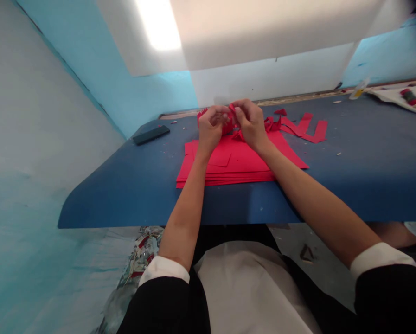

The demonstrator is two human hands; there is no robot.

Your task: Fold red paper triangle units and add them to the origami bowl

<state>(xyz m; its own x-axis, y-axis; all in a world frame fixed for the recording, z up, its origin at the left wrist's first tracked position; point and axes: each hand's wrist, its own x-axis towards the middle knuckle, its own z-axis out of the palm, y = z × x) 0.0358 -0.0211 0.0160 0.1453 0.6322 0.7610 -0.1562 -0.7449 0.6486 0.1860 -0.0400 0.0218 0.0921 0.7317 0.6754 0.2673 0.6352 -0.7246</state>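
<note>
Both hands are raised close together over a stack of red sheets (249,160) on the blue table. Between the fingertips of my right hand (250,121) is a small folded piece of red paper (232,109). My left hand (213,126) has its fingers curled in beside that piece; whether they grip anything is hard to make out. Behind my left hand, a red item with a jagged edge (201,113) is partly hidden. Small folded red pieces (272,124) lie just right of my right hand, and a smaller red sheet (220,157) rests on the stack.
Red paper strips (319,131) lie right of the stack on the blue table (361,176). A dark phone-like object (151,135) is at the left. Toward the back right are a small bottle (360,89) and a white cloth or paper (388,95). Scraps (140,253) litter the floor.
</note>
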